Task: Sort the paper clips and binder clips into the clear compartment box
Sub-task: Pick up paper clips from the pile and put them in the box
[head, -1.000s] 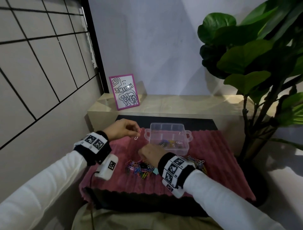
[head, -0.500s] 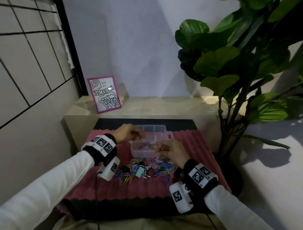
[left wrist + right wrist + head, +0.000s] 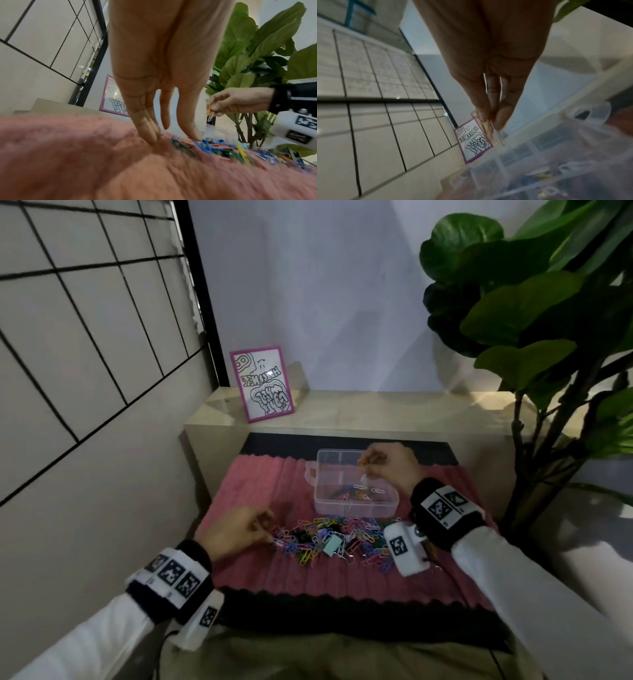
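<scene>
A clear compartment box stands on a pink ribbed mat; several coloured paper clips lie inside it. A heap of coloured paper clips with a mint binder clip lies in front of the box. My right hand hovers over the box's back right part and pinches a few paper clips, orange and silver ones. My left hand is at the heap's left edge, its straight fingers touching the mat and the thumb resting on the clips.
A pink-framed drawing leans on a beige ledge behind the mat. A large leafy plant stands at the right. A tiled wall runs close along the left. The mat's front edge meets a black surface.
My left hand has come back from the box to the heap's left edge. My right hand has risen from the heap with clips and moved over the box's back right.
</scene>
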{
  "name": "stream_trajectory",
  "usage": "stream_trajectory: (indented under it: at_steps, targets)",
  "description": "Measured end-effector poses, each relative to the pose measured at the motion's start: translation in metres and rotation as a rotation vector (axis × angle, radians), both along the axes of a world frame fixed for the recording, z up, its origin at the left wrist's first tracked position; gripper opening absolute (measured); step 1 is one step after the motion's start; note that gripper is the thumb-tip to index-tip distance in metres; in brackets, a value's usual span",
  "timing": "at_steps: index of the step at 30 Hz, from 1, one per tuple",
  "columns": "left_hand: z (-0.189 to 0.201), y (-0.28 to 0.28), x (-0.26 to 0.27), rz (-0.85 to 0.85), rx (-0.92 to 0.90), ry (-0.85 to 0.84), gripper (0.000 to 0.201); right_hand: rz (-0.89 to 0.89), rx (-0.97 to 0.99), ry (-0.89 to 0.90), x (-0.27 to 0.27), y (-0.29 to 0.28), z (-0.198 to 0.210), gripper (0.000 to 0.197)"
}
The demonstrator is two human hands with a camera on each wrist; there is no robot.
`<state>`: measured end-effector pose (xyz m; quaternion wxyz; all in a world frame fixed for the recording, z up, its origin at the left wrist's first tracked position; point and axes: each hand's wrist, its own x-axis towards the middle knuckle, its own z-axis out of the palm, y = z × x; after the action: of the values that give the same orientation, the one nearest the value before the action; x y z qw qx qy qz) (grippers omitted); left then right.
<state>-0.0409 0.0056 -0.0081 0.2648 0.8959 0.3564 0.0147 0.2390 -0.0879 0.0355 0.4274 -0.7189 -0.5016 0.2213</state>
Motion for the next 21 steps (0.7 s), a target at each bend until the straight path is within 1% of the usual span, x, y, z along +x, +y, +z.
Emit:
stream_trajectory:
  at_steps: [1,3,4,6,7,9,11,12,15,18,21]
  targets:
    - [-0.004,-0.005,0.003,0.002,-0.004,0.006,0.037,0.009,-0.031,-0.062,0.001,0.002,-0.002,0.011]
    - [-0.01,-0.011,0.008,-0.035,0.035,0.047,0.049,0.038,-0.116,-0.283,0.0,0.002,-0.005,0.016]
    - [-0.012,-0.012,0.011,-0.038,0.062,0.06,0.049,0.053,-0.154,-0.403,-0.004,0.0,-0.004,0.019]
    - [-0.014,-0.013,0.014,-0.002,0.072,0.034,0.041,0.091,-0.157,-0.543,-0.014,-0.003,-0.002,0.021]
    - [-0.015,-0.011,0.014,0.015,0.063,0.017,0.035,0.121,-0.131,-0.562,-0.021,-0.004,-0.001,0.021]
    - [-0.013,-0.011,0.017,0.02,0.066,0.013,0.023,0.204,-0.059,-0.545,-0.037,-0.008,0.002,0.021]
    - [-0.012,-0.008,0.013,0.029,0.066,0.01,0.02,0.32,-0.034,-0.519,-0.056,-0.006,0.002,0.02]
    - [-0.011,-0.007,0.012,0.028,0.068,0.014,0.021,0.375,-0.057,-0.523,-0.065,-0.005,0.002,0.02]
    - [-0.008,-0.003,0.006,0.043,0.034,0.002,0.023,0.505,-0.156,-0.562,-0.085,0.009,-0.016,0.022]
    - [-0.005,-0.001,-0.001,0.085,-0.065,-0.075,0.039,0.606,-0.26,-0.671,-0.098,0.019,-0.03,0.028]
    - [-0.001,0.001,-0.008,0.117,-0.091,-0.12,0.045,0.64,-0.296,-0.768,-0.105,0.02,-0.034,0.029]
